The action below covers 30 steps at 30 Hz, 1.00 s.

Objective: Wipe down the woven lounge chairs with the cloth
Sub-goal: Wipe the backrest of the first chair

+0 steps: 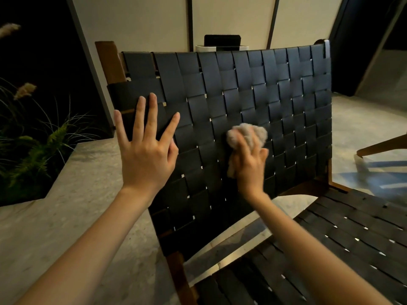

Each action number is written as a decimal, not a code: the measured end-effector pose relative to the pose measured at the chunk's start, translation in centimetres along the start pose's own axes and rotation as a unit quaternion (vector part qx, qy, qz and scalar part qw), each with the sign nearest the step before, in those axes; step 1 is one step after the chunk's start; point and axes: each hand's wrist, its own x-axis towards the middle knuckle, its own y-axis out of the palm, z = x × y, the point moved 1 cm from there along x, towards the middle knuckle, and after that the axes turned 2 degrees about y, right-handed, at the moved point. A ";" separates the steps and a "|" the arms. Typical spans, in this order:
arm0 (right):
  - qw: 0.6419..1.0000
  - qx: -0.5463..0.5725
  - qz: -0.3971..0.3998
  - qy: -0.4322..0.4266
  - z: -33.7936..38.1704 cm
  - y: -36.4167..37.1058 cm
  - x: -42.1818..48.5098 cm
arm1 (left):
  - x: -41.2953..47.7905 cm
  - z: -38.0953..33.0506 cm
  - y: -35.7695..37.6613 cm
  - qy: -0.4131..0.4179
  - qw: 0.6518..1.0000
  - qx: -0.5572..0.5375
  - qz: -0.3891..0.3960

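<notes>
A lounge chair with black woven straps and a brown wooden frame fills the view; its backrest (253,95) stands in front of me and its seat (343,238) lies at the lower right. My right hand (250,166) grips a bunched beige cloth (248,133) and presses it against the middle of the backrest. My left hand (146,146) is held flat with its fingers spread near the backrest's left side; I cannot tell whether it touches the straps.
A planter with ferns and grasses (33,146) sits at the left beside a concrete ledge (72,194). A wooden leg of another chair (383,146) shows at the right edge. Behind the backrest stand pale wall panels and a dark box on a white base (221,44).
</notes>
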 end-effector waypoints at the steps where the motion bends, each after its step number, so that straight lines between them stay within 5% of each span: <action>1: 0.999 -0.020 0.002 0.046 -1.9 -0.4 0.9 | 0.0 0.0 0.0 0.001 1.000 0.002 -0.004; 5: 0.962 0.005 -0.008 0.272 -6.1 -1.0 3.7 | -0.1 0.0 0.1 0.002 1.000 -0.002 -0.006; 7: 0.950 0.032 -0.030 0.309 -4.7 -0.5 3.5 | 0.0 0.0 0.2 0.000 1.000 -0.004 -0.006; 12: 0.994 0.077 -0.012 0.081 3.1 0.8 -2.9 | -0.1 -0.1 0.1 -0.004 1.000 -0.003 -0.002; 20: 0.987 0.031 0.064 -0.145 4.2 0.9 -10.8 | -1.6 -0.6 -0.5 0.012 0.999 -0.015 0.032; 26: 0.996 -0.019 0.042 0.074 -3.4 0.1 -6.6 | -4.3 -0.7 -0.9 0.089 0.988 0.011 0.123; 30: 0.949 0.038 0.027 0.312 -6.9 -0.5 -3.7 | -5.0 -0.5 -1.3 0.120 0.980 0.029 0.157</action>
